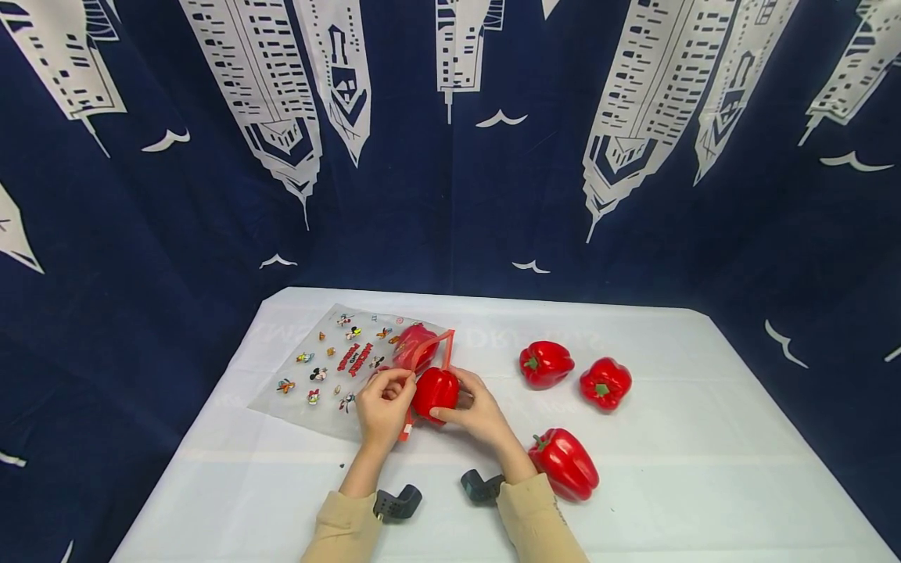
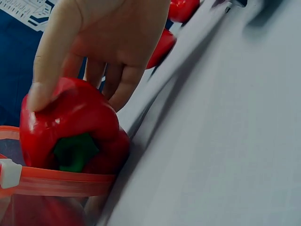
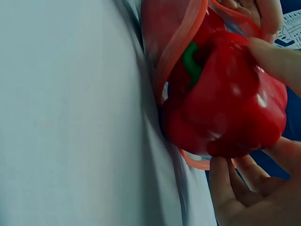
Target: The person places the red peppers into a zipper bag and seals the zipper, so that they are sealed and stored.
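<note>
Where a bag [image 1: 329, 379] opens, the right hand [image 1: 482, 408] grips 1 pepper [image 1: 436, 392] (red).

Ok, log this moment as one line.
left hand: holds cartoon-print zip bag by orange rim | right hand: holds red bell pepper at rim | table: three loose red bell peppers

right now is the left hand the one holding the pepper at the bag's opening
No, the right hand holds that pepper, while the left hand pinches the bag by its edge.
</note>
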`<move>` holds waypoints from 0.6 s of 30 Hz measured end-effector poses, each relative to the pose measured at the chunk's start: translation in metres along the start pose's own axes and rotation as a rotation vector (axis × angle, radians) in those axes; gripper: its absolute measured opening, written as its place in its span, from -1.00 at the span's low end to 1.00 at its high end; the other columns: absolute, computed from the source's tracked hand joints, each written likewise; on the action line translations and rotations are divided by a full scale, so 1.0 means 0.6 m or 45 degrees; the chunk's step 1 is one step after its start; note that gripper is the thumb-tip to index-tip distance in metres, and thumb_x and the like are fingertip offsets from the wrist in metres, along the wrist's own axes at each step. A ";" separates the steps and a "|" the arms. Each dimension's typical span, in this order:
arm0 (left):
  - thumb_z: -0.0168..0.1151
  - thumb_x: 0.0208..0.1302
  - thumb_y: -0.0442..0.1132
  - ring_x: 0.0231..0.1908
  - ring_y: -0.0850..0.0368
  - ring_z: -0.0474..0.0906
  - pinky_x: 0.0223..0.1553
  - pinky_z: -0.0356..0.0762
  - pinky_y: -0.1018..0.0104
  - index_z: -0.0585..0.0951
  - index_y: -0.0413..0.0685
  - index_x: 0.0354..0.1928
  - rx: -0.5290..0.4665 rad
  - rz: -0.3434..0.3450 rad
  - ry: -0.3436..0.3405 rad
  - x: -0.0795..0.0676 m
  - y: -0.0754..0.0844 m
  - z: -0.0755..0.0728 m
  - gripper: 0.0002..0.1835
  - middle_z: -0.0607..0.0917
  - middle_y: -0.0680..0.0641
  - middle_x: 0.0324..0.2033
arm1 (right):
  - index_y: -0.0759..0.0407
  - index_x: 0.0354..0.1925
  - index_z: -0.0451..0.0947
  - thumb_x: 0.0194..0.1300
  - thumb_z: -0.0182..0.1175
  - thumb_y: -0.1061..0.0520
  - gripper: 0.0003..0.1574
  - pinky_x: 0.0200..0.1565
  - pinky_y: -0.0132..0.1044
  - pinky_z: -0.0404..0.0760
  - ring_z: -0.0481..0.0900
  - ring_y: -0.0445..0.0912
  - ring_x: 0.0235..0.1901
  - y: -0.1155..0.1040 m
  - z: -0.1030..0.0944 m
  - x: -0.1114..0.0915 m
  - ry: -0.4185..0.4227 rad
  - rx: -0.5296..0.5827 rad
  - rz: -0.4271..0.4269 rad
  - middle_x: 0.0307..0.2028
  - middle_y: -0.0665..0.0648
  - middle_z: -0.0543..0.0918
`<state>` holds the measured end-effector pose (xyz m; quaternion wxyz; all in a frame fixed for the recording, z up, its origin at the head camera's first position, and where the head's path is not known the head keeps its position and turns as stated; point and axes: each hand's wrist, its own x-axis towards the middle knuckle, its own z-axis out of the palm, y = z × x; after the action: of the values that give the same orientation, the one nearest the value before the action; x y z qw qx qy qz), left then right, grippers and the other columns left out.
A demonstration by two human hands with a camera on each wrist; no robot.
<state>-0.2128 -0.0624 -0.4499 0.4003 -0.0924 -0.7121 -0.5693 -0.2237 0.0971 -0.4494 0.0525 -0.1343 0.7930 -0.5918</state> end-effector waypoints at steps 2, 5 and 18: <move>0.33 -0.05 -0.60 -0.65 -0.02 0.40 -0.57 0.39 0.53 0.63 -0.39 -0.46 0.006 0.007 0.001 0.000 0.001 0.000 -0.91 0.54 -0.21 -0.65 | 0.34 0.32 0.19 0.04 0.34 0.29 -0.09 -0.01 0.05 0.51 0.39 0.28 0.08 -0.015 -0.002 -0.007 -0.033 -0.003 -0.003 0.21 0.34 0.30; 0.33 -0.06 -0.60 -0.65 -0.01 0.40 -0.58 0.40 0.50 0.63 -0.38 -0.46 0.013 0.021 0.007 0.000 0.001 0.000 -0.91 0.53 -0.20 -0.66 | 0.32 0.36 0.14 -0.01 0.33 0.34 -0.01 0.03 0.10 0.46 0.32 0.31 0.13 -0.021 -0.004 -0.010 -0.081 0.003 -0.001 0.23 0.35 0.26; 0.32 -0.09 -0.63 -0.67 0.00 0.39 -0.59 0.37 0.53 0.63 -0.41 -0.48 -0.004 0.032 0.005 0.000 0.000 0.001 -0.90 0.53 -0.20 -0.67 | 0.36 0.31 0.05 0.06 0.32 0.33 -0.06 0.04 0.04 0.46 0.30 0.30 0.18 -0.001 0.002 -0.003 -0.032 0.131 -0.013 0.22 0.43 0.28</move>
<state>-0.2132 -0.0622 -0.4499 0.4088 -0.1010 -0.7092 -0.5655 -0.2214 0.0963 -0.4494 0.0663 -0.1427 0.7601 -0.6305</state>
